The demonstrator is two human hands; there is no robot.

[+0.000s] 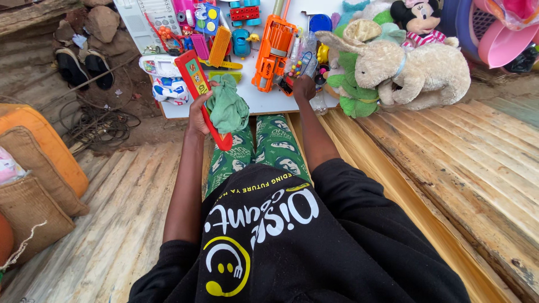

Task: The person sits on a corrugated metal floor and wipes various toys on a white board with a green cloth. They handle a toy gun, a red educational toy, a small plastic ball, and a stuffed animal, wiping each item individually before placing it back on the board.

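Observation:
My left hand (197, 115) grips a long red toy (201, 95) that slants from the white board down to my lap, together with a crumpled green cloth (228, 108). My right hand (304, 87) reaches forward onto the white board (264, 101) and rests on a small clear toy with coloured beads (297, 66), just right of an orange toy blaster (273, 46). Whether the fingers close on that small toy is hard to tell. My legs in green patterned trousers (261, 148) stretch toward the board.
Several plastic toys crowd the board. A beige plush rabbit (412, 70), a green plush (351, 90) and a mouse doll (418, 19) lie to the right. Wooden planks (460, 168) flank me. Cushions (39, 163) sit left, sandals (84, 67) and cables (98, 126) on dirt.

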